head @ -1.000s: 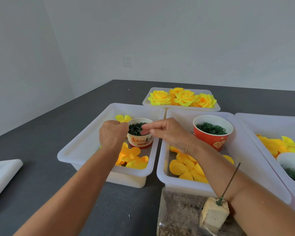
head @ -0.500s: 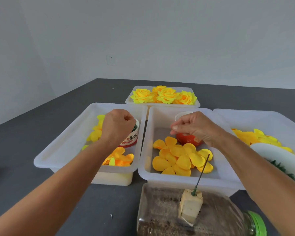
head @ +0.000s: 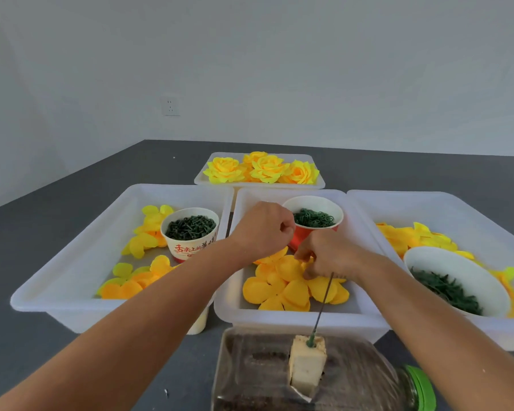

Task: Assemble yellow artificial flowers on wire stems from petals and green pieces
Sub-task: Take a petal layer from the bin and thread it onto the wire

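We observe both hands over the middle tray (head: 365, 317), which sits on the dark bench (head: 57, 221). The left hand (head: 261, 229) is curled into a loose fist above the loose yellow petals (head: 282, 284); what it holds, if anything, we cannot tell. The right hand (head: 328, 253) reaches down to the petals, fingertips pinched together at the pile; whether a petal is actually gripped is not clear to us. A red cup (head: 304, 238) of green rings stands in the same tray, just behind the hands. A wire stem (head: 324, 304) rises, tilted, from a pale foam block (head: 307, 366) that rests on a clear bottle (head: 353, 378) lying on its side at the near edge. The left tray (head: 80, 256) holds more petals and a white printed cup (head: 190, 241) of dark green pieces. The right tray (head: 439, 203) holds petals and a white bowl (head: 469, 277) of green pieces. Finished yellow flowers (head: 261, 170) lie in a far tray (head: 202, 179).
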